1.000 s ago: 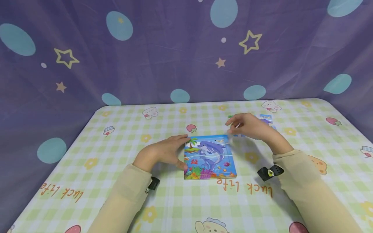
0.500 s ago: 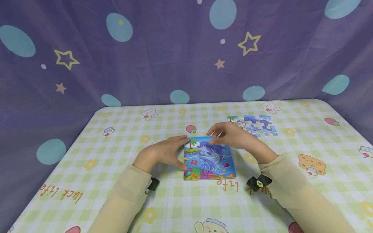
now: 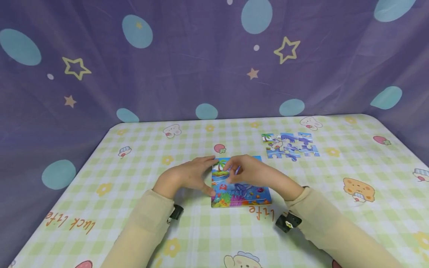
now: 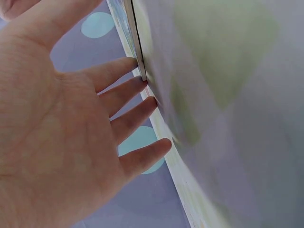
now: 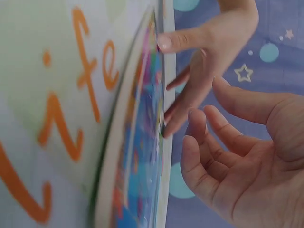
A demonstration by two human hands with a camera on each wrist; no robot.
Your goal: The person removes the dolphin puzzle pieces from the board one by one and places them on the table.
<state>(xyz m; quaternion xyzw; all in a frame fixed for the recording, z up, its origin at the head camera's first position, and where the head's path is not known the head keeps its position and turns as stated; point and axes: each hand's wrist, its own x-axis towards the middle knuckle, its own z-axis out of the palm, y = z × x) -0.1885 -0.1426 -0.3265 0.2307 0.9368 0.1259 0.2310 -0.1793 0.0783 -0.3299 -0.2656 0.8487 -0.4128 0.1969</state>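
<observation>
A square puzzle board (image 3: 222, 195) with a dolphin, palm tree and coral picture lies on the table in the head view. My left hand (image 3: 187, 175) rests along its left side, with fingers spread; in the left wrist view its fingertips (image 4: 137, 80) are right at the board's edge. Over the board's upper middle is my right hand (image 3: 251, 171), hiding part of the dolphin. The right wrist view shows that hand's fingers (image 5: 194, 156) loosely curled, the thumb apart from them and no piece between. Beyond the board, loose jigsaw pieces (image 3: 289, 137) lie close together.
A checked tablecloth (image 3: 134, 208) with printed cartoons and lettering covers the table. Behind it hangs a purple curtain (image 3: 167, 74) with stars and blue spots. Both wrists wear black straps, the right strap (image 3: 289, 222) hanging low over the cloth.
My right hand has moved left and nearer, from beside the pieces to over the board, uncovering the pieces. The left hand has stayed at the board's left side.
</observation>
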